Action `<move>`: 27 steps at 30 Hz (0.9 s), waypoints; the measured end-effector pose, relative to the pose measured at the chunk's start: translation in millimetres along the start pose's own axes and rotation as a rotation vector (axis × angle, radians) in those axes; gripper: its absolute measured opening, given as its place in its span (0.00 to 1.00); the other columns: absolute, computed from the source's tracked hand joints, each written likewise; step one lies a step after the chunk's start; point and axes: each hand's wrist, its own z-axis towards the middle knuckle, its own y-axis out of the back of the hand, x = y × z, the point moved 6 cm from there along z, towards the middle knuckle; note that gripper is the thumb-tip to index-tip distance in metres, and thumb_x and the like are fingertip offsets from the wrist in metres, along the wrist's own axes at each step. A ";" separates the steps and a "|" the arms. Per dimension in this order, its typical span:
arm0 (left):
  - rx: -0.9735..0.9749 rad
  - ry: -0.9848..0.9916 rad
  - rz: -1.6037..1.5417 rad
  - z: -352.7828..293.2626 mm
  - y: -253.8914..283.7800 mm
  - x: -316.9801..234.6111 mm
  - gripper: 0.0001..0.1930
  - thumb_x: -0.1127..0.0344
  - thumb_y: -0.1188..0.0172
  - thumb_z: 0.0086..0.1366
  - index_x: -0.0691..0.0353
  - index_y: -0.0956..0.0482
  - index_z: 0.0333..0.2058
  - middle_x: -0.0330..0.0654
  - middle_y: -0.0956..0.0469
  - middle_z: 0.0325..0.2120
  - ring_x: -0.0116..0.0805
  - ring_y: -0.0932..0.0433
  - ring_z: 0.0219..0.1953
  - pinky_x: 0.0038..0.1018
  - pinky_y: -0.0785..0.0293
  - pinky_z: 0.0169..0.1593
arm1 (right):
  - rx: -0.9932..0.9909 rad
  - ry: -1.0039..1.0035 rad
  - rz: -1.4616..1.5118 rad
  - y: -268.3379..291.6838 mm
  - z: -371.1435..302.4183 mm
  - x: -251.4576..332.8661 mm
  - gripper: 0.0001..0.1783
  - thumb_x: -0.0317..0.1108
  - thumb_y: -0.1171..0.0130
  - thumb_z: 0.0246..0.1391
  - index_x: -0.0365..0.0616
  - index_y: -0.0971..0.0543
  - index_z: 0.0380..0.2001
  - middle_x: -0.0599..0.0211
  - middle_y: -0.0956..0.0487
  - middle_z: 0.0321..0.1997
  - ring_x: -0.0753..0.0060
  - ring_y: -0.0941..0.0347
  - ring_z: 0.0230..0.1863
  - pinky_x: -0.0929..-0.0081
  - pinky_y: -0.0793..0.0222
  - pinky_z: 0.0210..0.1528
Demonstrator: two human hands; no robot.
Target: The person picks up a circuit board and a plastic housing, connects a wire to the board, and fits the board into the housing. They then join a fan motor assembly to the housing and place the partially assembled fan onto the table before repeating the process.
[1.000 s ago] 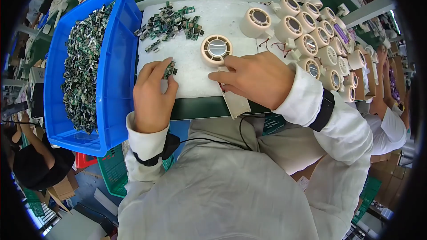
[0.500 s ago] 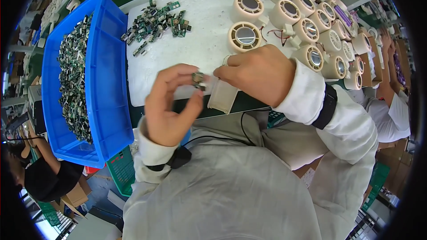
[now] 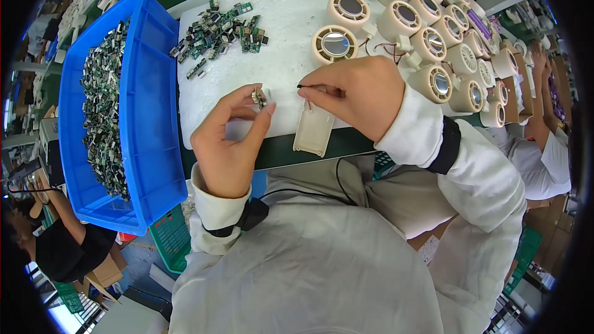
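My left hand (image 3: 228, 139) pinches a small green circuit board (image 3: 258, 97) between thumb and fingertips, with the board turned nearly edge-on. To its right, my right hand (image 3: 362, 94) is closed in a pinch on a small black connector (image 3: 300, 86). Below that pinch, an open cream plastic handle shell (image 3: 314, 131) juts over the table's near edge, and a short reddish wire shows at its upper end. Just beyond my right hand lies a round cream fan head (image 3: 335, 44) with a shiny centre; my hand hides whether it joins the shell.
A blue bin (image 3: 151, 117) full of small circuit boards stands at the left. More circuit boards (image 3: 223, 31) lie in a loose pile on the white foam sheet (image 3: 288, 18). Several cream fan heads (image 3: 427, 43) with wires crowd the right side. Other people work at both sides.
My left hand has drawn left, away from the right one, and its board has turned. My right hand has shifted slightly, and the black connector now shows at its fingertips. The near fan head moved left.
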 end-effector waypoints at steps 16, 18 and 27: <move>0.145 -0.026 -0.078 11.5 -17.6 -1.3 0.18 0.80 0.33 0.59 0.66 0.19 0.49 0.47 0.21 0.47 0.32 0.18 0.43 0.28 0.18 0.48 | 0.172 0.207 0.182 -6.6 -0.9 1.4 0.10 0.37 0.40 0.61 0.43 0.17 0.41 0.59 0.18 0.36 0.56 0.20 0.36 0.66 0.25 0.37; 0.242 -0.070 -0.155 7.9 -21.1 -3.3 0.19 0.81 0.36 0.60 0.67 0.20 0.51 0.47 0.22 0.49 0.32 0.18 0.45 0.27 0.18 0.48 | 0.130 0.234 0.233 -3.7 0.1 0.2 0.10 0.36 0.40 0.61 0.43 0.17 0.41 0.59 0.18 0.36 0.55 0.20 0.36 0.67 0.25 0.37; 0.255 0.076 -0.403 4.0 -15.1 2.6 0.21 0.85 0.41 0.64 0.65 0.22 0.55 0.47 0.23 0.50 0.34 0.18 0.47 0.27 0.18 0.49 | 0.185 0.210 0.266 -1.7 2.6 -0.1 0.10 0.35 0.38 0.60 0.40 0.17 0.40 0.59 0.17 0.36 0.55 0.20 0.35 0.67 0.26 0.37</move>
